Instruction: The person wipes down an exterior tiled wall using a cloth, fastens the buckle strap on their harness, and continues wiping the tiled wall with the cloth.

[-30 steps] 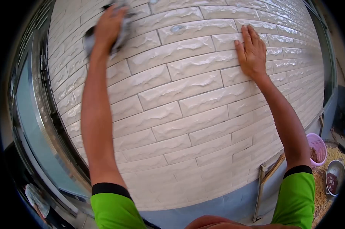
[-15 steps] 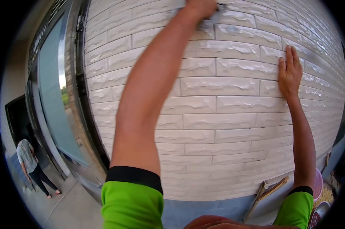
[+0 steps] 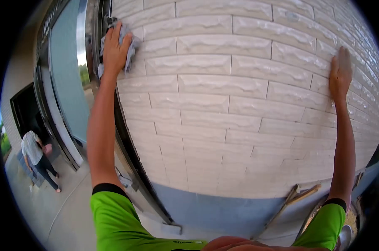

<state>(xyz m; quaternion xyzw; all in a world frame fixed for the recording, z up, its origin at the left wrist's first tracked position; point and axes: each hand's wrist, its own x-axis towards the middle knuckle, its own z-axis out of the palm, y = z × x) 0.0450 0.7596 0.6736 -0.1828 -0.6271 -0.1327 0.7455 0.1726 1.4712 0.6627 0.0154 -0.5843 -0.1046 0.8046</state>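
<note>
My left hand (image 3: 115, 52) presses a crumpled grey rag (image 3: 132, 52) against the wall's left edge, beside the dark door frame. Its fingers lie over the cloth, pointing up. My right hand (image 3: 341, 75) rests flat on the cream brick-style tiles (image 3: 223, 46) at the far right, holding nothing. Its fingertips are slightly blurred. Both arms are stretched out at about the same height, with a wide stretch of tiled wall between them.
A glass door (image 3: 66, 71) with a metal frame stands at the left. Beyond it, a person (image 3: 38, 154) stands on the concrete floor. Wooden sticks (image 3: 300, 195) lean low at the right, near a metal bowl (image 3: 345, 236). Blue-grey wall (image 3: 214, 211) shows below the tiles.
My left hand has swept the rag from the upper middle of the wall left and down to the door frame. The view has turned left; my right hand stays on the tiles.
</note>
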